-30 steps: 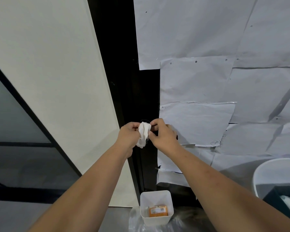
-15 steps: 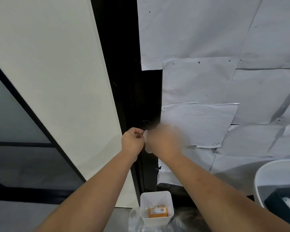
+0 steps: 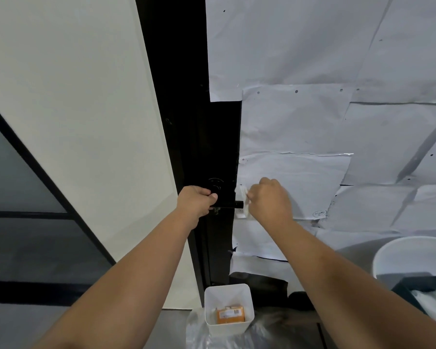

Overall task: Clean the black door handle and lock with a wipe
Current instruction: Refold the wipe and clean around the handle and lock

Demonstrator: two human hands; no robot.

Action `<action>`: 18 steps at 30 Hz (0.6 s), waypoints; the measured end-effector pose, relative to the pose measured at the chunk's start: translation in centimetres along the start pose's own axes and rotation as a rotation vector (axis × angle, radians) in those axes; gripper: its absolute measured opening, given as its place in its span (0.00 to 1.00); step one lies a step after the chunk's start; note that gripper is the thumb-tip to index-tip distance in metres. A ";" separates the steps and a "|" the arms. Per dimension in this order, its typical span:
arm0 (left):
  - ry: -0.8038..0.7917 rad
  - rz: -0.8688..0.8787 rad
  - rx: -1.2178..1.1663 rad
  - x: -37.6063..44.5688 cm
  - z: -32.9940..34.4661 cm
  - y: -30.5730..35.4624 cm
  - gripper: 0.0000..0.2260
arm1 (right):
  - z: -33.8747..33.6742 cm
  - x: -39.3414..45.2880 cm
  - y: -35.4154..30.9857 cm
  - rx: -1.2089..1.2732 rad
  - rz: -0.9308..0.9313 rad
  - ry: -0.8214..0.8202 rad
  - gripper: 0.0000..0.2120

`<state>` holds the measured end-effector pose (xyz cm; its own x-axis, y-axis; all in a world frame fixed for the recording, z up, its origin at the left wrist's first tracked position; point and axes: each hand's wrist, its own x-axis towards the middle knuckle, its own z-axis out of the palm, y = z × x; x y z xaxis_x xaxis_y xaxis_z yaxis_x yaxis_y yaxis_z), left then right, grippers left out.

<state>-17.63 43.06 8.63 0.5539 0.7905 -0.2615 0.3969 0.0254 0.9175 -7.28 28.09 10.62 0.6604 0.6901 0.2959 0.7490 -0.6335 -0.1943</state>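
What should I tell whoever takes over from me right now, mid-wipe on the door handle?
Left hand: grips the black door handle at its left end.
Right hand: holds the white wipe, just right of the handle's free tip, against the papered door.
Lock: round, directly above the handle, uncovered.
Done: cannot tell how much has been wiped.
Left: run the wipe along the handle, then over the lock.

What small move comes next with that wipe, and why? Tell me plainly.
Probably bring the right hand back left so the wipe lands on the free end of the black handle. The left hand grips the lever's other end, steadying it, while the wipe sits just off its tip against the papered door, so the handle's bare stretch and the round lock above look unwiped.
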 end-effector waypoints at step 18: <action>-0.002 0.063 0.065 0.2 0.0 -0.2 0.15 | 3.7 4.3 -4.2 0.177 0.092 -0.356 0.07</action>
<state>-17.58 43.26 8.39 0.5805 0.7882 -0.2043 0.4079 -0.0643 0.9108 -7.42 35.00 9.29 0.6789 0.7312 -0.0664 0.6633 -0.6496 -0.3716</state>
